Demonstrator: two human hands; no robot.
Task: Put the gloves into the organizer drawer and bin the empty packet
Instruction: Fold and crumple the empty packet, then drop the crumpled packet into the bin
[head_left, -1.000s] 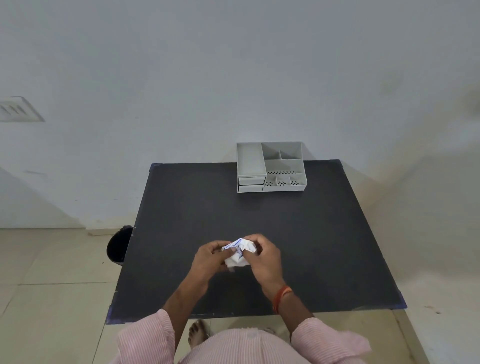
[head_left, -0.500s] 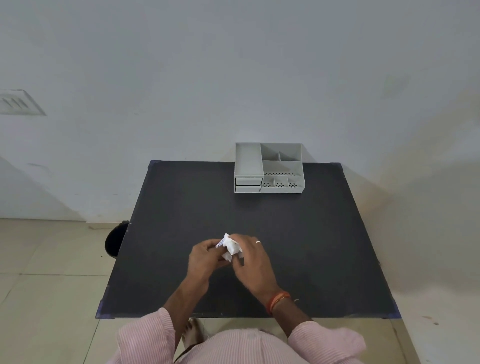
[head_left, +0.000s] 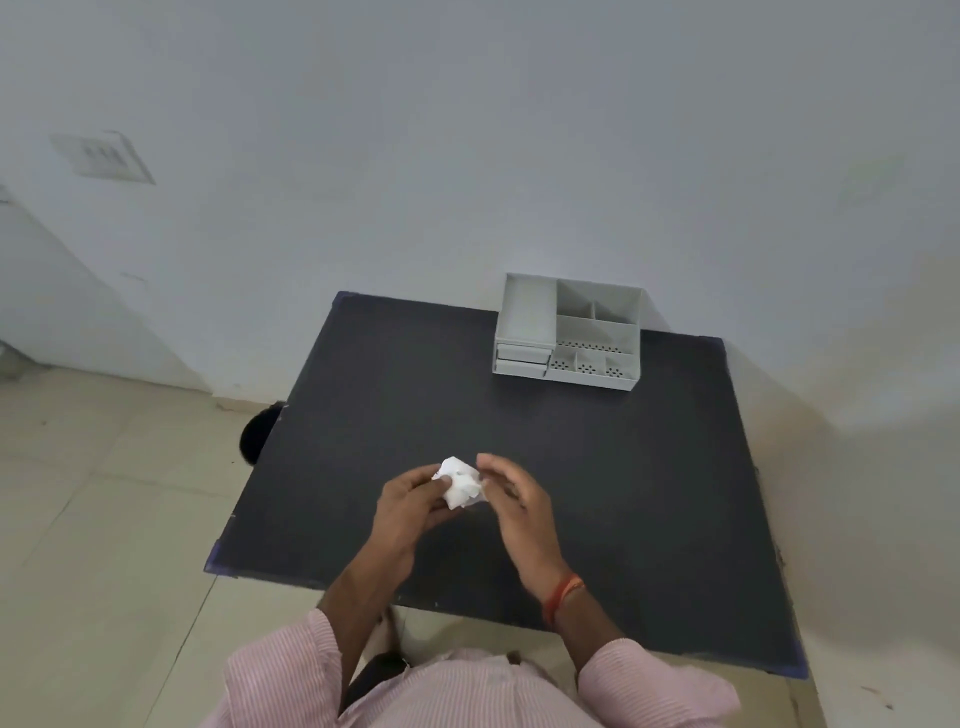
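A crumpled white packet (head_left: 460, 488) sits above the near middle of the black table (head_left: 571, 467), pinched in my left hand (head_left: 410, 506). My right hand (head_left: 511, 499) is just right of it with fingers spread, at most brushing the packet's edge. A grey desk organizer (head_left: 569, 338) with two closed drawers on its left side stands at the table's far edge against the wall. No gloves are visible. A dark round bin (head_left: 260, 434) on the floor pokes out from behind the table's left edge.
A white wall runs behind the table, with a switch plate (head_left: 101, 156) at upper left. Beige tiled floor (head_left: 104, 519) lies to the left. My pink striped shirt fills the bottom of the view.
My right hand has let go of the packet and opened, leaving it in my left hand. The view has swung to the left and tilted.
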